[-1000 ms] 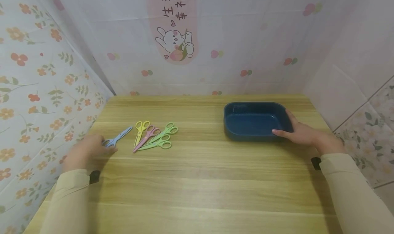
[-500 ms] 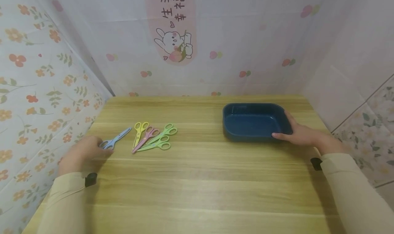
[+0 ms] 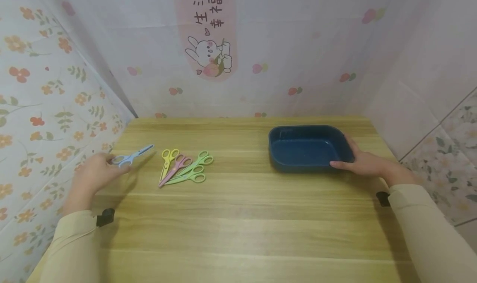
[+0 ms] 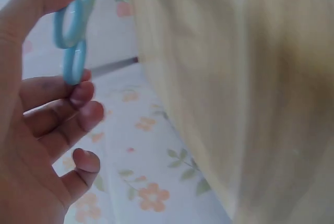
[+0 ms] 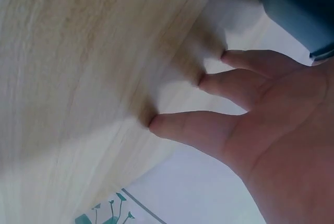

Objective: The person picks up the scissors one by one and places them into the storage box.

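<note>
My left hand [image 3: 93, 173] pinches light blue scissors [image 3: 131, 159] by their handle loops, blades pointing away to the right. In the left wrist view, thumb and fingertips press the two loops of the scissors [image 4: 74, 51] from either side, off the table. At the right, my right hand [image 3: 367, 164] holds the right end of a deep blue rectangular dish [image 3: 303, 167], thumb at its near corner and forefinger along the far side. Three other fingers of the right hand [image 5: 271, 119] reach down to the tabletop beside the dish [image 5: 297, 15]. Nothing lies in the dish.
Between the hands, left of the middle, lie yellow scissors [image 3: 166, 163], pink scissors [image 3: 176, 170] and two green pairs, overlapping with tips together. The wooden table [image 3: 238, 221] ends at a patterned curtain [image 3: 279, 43] behind; a floral cloth [image 3: 48, 105] hangs at the left.
The left hand has taken hold of the light blue scissors and raised them from the table, shifting slightly left. The right hand and dish have stayed in place.
</note>
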Motion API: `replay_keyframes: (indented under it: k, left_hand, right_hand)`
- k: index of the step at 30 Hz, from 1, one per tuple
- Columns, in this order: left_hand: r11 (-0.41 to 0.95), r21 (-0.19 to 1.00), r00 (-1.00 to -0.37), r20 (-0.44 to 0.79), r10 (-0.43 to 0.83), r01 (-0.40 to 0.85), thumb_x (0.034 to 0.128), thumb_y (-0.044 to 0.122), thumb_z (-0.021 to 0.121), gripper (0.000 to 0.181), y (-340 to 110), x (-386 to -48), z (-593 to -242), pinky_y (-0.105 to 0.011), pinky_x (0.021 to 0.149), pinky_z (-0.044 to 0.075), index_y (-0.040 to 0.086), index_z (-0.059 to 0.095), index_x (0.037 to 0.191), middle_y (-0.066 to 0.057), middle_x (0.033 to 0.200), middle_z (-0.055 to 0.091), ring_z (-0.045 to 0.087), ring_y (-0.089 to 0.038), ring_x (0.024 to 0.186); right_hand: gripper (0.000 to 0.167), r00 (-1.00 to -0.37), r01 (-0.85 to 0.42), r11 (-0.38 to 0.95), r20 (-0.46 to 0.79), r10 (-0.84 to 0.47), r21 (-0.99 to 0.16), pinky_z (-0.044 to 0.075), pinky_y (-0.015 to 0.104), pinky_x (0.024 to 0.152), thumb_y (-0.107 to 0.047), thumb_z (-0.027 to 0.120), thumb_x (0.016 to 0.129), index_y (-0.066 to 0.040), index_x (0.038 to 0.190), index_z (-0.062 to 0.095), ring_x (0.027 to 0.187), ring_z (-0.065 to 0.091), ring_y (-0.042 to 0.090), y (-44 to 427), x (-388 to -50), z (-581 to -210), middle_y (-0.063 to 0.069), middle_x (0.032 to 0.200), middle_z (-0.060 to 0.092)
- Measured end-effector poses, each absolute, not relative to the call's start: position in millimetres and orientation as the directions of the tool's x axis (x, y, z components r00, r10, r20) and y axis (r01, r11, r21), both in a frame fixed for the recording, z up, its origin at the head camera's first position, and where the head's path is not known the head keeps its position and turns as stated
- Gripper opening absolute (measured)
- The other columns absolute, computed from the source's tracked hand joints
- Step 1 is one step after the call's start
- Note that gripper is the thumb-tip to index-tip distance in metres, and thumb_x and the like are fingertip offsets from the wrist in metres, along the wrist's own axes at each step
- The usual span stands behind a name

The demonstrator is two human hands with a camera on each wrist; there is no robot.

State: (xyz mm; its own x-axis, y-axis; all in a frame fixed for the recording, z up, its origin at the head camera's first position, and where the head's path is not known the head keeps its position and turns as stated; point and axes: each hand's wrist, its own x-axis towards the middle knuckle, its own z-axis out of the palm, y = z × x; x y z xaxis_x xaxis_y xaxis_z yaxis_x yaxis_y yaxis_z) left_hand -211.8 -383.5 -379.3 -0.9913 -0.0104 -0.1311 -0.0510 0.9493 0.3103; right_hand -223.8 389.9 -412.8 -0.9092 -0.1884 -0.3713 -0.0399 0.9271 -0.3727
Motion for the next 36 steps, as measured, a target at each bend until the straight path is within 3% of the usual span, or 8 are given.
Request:
replay_keyframes:
  k: [10, 17, 19, 24, 31, 36]
  left_hand:
    - [0.917, 0.398, -1.0, 0.01, -0.009, -0.004, 0.0959, 0.065, 0.066, 0.098, -341, -223, -346, -0.076, 0.097, 0.043, -0.008, 0.041, 0.157, -0.043, 0.156, 0.035, 0.041, -0.063, 0.133]
    - [0.909, 0.41, -0.995, 0.094, 0.042, 0.078, 0.0938, 0.062, 0.069, 0.089, -301, -237, -321, -0.068, 0.091, 0.046, 0.0, 0.05, 0.155, -0.036, 0.147, 0.047, 0.047, -0.052, 0.125]
    - [0.903, 0.417, -0.991, 0.118, 0.062, 0.106, 0.0927, 0.06, 0.071, 0.083, -287, -242, -315, -0.062, 0.088, 0.046, 0.003, 0.056, 0.152, -0.032, 0.138, 0.052, 0.049, -0.046, 0.117]
    - [0.901, 0.403, -0.984, 0.138, 0.116, 0.162, 0.0901, 0.055, 0.074, 0.07, -247, -256, -304, -0.061, 0.091, 0.049, 0.008, 0.065, 0.141, -0.023, 0.136, 0.054, 0.053, -0.042, 0.116]
    - [0.874, 0.423, -0.971, 0.113, 0.212, 0.24, 0.0881, 0.05, 0.075, 0.079, -191, -273, -298, -0.066, 0.107, 0.047, 0.002, 0.058, 0.148, -0.023, 0.151, 0.05, 0.052, -0.043, 0.133]
    - [0.843, 0.426, -0.944, 0.161, 0.288, 0.329, 0.0846, 0.049, 0.079, 0.078, -151, -287, -296, -0.057, 0.102, 0.051, 0.003, 0.062, 0.145, -0.018, 0.136, 0.059, 0.056, -0.037, 0.122]
  right_hand:
    - [0.122, -0.899, -0.05, 0.929, -0.388, -0.202, -0.368, 0.044, 0.077, 0.102, -0.07, 0.054, 0.101, -0.019, 0.159, -0.039, 0.127, 0.052, 0.071, 390, -224, -412, 0.053, 0.159, 0.018]
    - [0.123, -0.903, -0.063, 0.926, -0.374, -0.211, -0.371, 0.047, 0.074, 0.099, -0.07, 0.056, 0.1, -0.017, 0.16, -0.038, 0.117, 0.063, 0.065, 389, -225, -411, 0.054, 0.158, 0.019]
    - [0.124, -0.903, -0.065, 0.925, -0.372, -0.214, -0.374, 0.047, 0.074, 0.099, -0.069, 0.057, 0.1, -0.016, 0.161, -0.037, 0.117, 0.063, 0.065, 388, -226, -411, 0.054, 0.158, 0.02]
    - [0.124, -0.9, -0.062, 0.92, -0.377, -0.219, -0.388, 0.045, 0.076, 0.101, -0.068, 0.059, 0.1, -0.017, 0.161, -0.035, 0.126, 0.055, 0.07, 388, -225, -410, 0.053, 0.161, 0.012]
    - [0.124, -0.895, -0.063, 0.914, -0.382, -0.229, -0.4, 0.043, 0.077, 0.104, -0.067, 0.06, 0.1, -0.017, 0.162, -0.034, 0.13, 0.05, 0.071, 383, -220, -404, 0.053, 0.161, 0.012]
    - [0.123, -0.891, -0.062, 0.915, -0.39, -0.23, -0.398, 0.042, 0.078, 0.104, -0.068, 0.059, 0.1, -0.017, 0.162, -0.035, 0.131, 0.048, 0.072, 380, -219, -403, 0.053, 0.16, 0.013]
